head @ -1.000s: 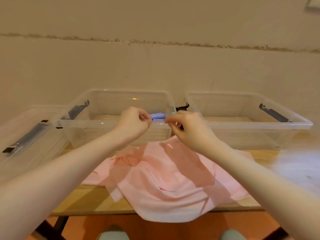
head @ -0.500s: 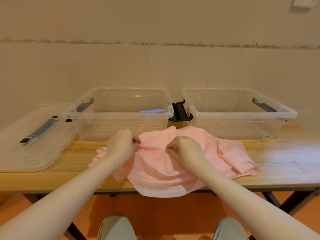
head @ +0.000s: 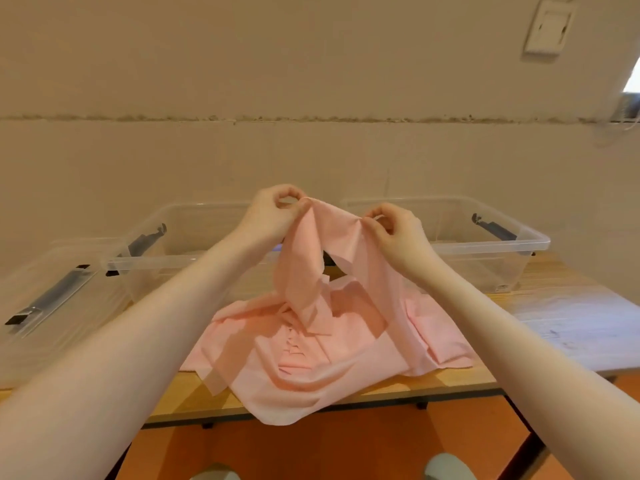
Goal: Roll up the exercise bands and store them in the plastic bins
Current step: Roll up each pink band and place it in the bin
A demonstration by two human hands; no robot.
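Left hand [head: 268, 214]: pinches pink exercise band [head: 313, 258] edge
Right hand [head: 398, 233]: pinches same edge
Band: lifted above bench [head: 561, 306]

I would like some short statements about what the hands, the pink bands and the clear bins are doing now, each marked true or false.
1. Both hands pinch one pink band and lift its top end above the table. True: the left hand and the right hand each hold an upper corner.
2. The lifted band is already rolled tight. False: it hangs loose and unrolled.
3. More pink bands lie in a pile on the table. True.
4. The pile lies inside the right bin. False: it lies on the table in front of the bins.
5. A lid covers the left bin. False: it stands open.
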